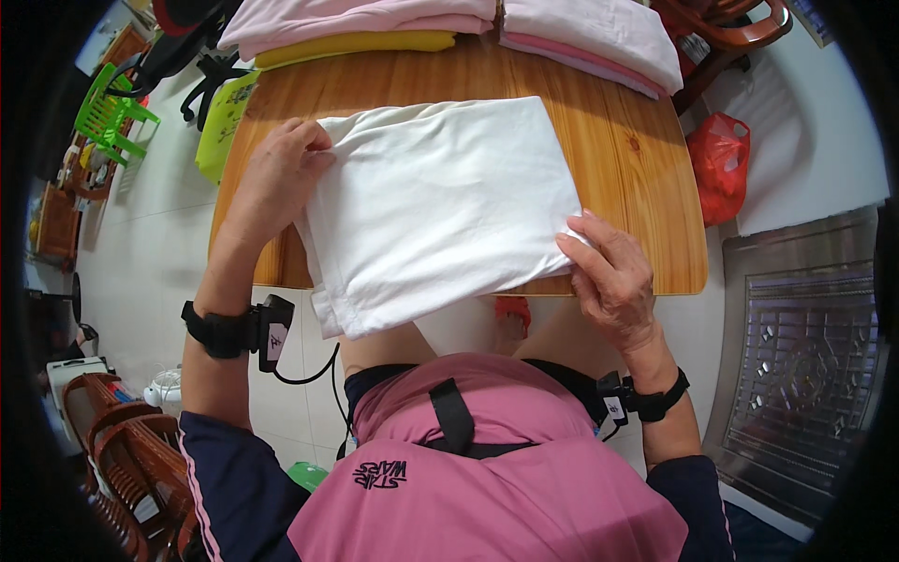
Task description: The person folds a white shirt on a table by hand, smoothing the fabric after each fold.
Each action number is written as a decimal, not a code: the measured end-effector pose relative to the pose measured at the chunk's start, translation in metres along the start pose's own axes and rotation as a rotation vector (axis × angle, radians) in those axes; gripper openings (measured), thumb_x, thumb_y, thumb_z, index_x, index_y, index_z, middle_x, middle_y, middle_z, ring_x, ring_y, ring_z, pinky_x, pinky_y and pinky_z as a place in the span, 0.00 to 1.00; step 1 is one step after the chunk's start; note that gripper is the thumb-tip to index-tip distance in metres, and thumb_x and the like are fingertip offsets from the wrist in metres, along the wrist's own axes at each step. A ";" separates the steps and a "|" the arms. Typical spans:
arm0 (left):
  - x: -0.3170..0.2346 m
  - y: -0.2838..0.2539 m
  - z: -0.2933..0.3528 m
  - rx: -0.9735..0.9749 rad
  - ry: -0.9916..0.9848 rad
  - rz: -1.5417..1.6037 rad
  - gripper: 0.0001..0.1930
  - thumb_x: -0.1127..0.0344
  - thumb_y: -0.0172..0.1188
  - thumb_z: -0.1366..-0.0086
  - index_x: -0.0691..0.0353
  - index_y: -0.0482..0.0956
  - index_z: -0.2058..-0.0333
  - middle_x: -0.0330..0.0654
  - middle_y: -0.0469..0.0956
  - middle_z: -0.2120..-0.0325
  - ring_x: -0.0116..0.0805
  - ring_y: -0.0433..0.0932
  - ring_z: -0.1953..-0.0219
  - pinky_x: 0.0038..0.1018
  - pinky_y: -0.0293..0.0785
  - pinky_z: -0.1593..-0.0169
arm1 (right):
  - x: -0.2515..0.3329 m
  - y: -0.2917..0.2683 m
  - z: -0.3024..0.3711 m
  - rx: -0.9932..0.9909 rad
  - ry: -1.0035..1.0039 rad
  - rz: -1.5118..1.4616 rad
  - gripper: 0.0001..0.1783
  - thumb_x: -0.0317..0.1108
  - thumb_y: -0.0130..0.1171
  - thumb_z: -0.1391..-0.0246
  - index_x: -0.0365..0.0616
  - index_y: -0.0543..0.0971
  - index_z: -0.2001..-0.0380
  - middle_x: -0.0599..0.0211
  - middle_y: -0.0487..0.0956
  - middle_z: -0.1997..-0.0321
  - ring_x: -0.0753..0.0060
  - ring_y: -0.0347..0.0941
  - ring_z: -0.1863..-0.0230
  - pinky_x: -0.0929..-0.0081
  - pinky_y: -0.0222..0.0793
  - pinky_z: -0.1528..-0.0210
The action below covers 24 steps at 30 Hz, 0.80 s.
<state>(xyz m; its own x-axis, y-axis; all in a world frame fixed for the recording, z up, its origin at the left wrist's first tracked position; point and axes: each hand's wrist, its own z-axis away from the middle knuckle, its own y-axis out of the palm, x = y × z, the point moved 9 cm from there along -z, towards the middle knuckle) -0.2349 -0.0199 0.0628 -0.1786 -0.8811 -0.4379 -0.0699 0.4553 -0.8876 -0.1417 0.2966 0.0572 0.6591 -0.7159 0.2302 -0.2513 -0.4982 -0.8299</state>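
A folded white garment lies on the wooden table, its lower left part hanging over the near edge above my lap. At its upper left corner, my left hand is closed, the fingertips pinching the cloth. My right hand holds the lower right corner with bent fingers on the cloth; its underside grip is partly hidden. Slight wrinkles run across the garment's top face, and layered edges show along its left side.
Folded pink and yellow cloths are stacked at the table's far left. Another pink stack sits at the far right. A red plastic bag is beside the table's right edge. Wooden chairs stand at lower left, a green chair farther back.
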 end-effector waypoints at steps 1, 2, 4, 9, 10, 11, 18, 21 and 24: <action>0.000 0.000 -0.001 0.003 0.001 0.001 0.07 0.71 0.61 0.38 0.67 0.76 0.63 0.46 0.76 0.66 0.40 0.76 0.61 0.30 0.72 0.57 | 0.000 0.000 0.000 0.003 -0.001 -0.001 0.23 0.23 0.63 0.58 0.50 0.82 0.55 0.62 0.79 0.49 0.57 0.76 0.46 0.64 0.72 0.48; 0.005 -0.004 0.000 -0.035 -0.042 0.050 0.07 0.71 0.61 0.38 0.66 0.76 0.63 0.46 0.76 0.65 0.39 0.76 0.62 0.30 0.72 0.58 | 0.000 0.000 0.000 0.003 0.001 0.001 0.23 0.23 0.63 0.58 0.50 0.82 0.55 0.62 0.79 0.49 0.57 0.76 0.46 0.64 0.72 0.48; 0.011 -0.008 0.000 -0.071 -0.082 0.101 0.06 0.71 0.60 0.38 0.66 0.75 0.63 0.46 0.76 0.65 0.38 0.75 0.63 0.30 0.72 0.59 | 0.001 -0.001 -0.001 0.002 0.000 -0.002 0.23 0.23 0.63 0.58 0.50 0.82 0.55 0.62 0.79 0.50 0.57 0.76 0.46 0.64 0.72 0.48; 0.007 0.000 -0.004 -0.012 -0.038 -0.046 0.07 0.71 0.59 0.37 0.66 0.76 0.62 0.47 0.78 0.62 0.41 0.77 0.58 0.30 0.72 0.54 | 0.001 -0.002 -0.002 0.001 0.002 -0.002 0.22 0.24 0.63 0.56 0.52 0.83 0.55 0.62 0.80 0.50 0.58 0.77 0.46 0.65 0.71 0.48; 0.008 0.000 -0.003 -0.013 -0.038 -0.045 0.07 0.71 0.59 0.37 0.66 0.76 0.62 0.47 0.78 0.62 0.41 0.77 0.58 0.30 0.72 0.54 | 0.001 -0.002 -0.002 0.000 0.006 -0.003 0.22 0.24 0.63 0.56 0.52 0.83 0.55 0.62 0.80 0.50 0.58 0.77 0.46 0.65 0.71 0.48; 0.010 0.001 -0.003 -0.028 -0.030 -0.031 0.08 0.71 0.60 0.38 0.66 0.76 0.61 0.48 0.77 0.60 0.42 0.77 0.56 0.31 0.72 0.52 | 0.001 -0.002 -0.002 0.001 0.010 0.001 0.22 0.24 0.63 0.56 0.52 0.83 0.55 0.62 0.80 0.50 0.58 0.77 0.46 0.65 0.71 0.48; -0.057 -0.023 0.046 -0.193 0.286 -0.101 0.20 0.74 0.67 0.47 0.62 0.78 0.53 0.48 0.75 0.52 0.49 0.74 0.48 0.37 0.70 0.45 | 0.001 -0.003 -0.003 0.002 0.021 -0.003 0.21 0.24 0.64 0.56 0.52 0.83 0.55 0.61 0.80 0.51 0.58 0.77 0.47 0.66 0.71 0.48; -0.082 -0.007 0.090 -0.021 0.405 0.038 0.27 0.68 0.73 0.55 0.61 0.79 0.53 0.47 0.76 0.54 0.49 0.74 0.49 0.39 0.70 0.47 | 0.003 -0.004 -0.006 0.000 0.026 -0.018 0.21 0.24 0.65 0.57 0.51 0.82 0.55 0.61 0.80 0.50 0.57 0.77 0.48 0.66 0.71 0.49; -0.099 0.019 0.118 0.051 0.490 0.022 0.26 0.70 0.72 0.56 0.61 0.79 0.54 0.45 0.76 0.55 0.48 0.75 0.50 0.40 0.70 0.48 | -0.003 -0.001 -0.001 -0.004 0.090 -0.061 0.22 0.23 0.65 0.57 0.49 0.82 0.55 0.60 0.79 0.50 0.57 0.77 0.50 0.66 0.72 0.50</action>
<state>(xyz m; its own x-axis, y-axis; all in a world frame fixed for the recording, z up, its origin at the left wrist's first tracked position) -0.1029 0.0611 0.0725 -0.6213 -0.7016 -0.3488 -0.0150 0.4558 -0.8900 -0.1445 0.2988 0.0581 0.6067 -0.7254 0.3251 -0.2155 -0.5437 -0.8111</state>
